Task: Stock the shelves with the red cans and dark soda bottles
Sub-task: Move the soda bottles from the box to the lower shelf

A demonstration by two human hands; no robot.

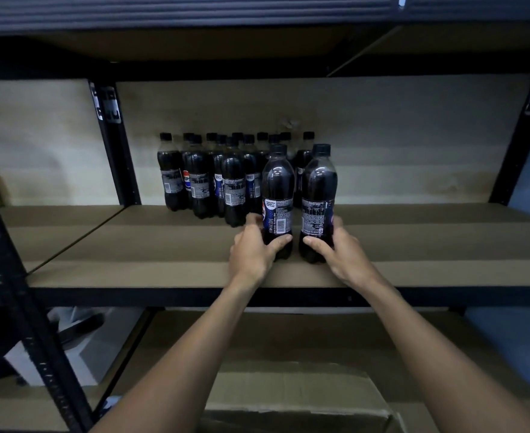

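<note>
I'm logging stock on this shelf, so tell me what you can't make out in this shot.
All in the head view.
Bottle group: rear ones hidden behind front ones, no exact count.
Label print: too small and dim.
Cardboard box: cut off by bottom edge, contents unseen.
Held bottles: lower parts covered by left hand and right hand.

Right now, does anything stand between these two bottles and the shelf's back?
Yes. The standing group of bottles is just behind the left bottle and the right bottle; the shelf right of it is bare.
</note>
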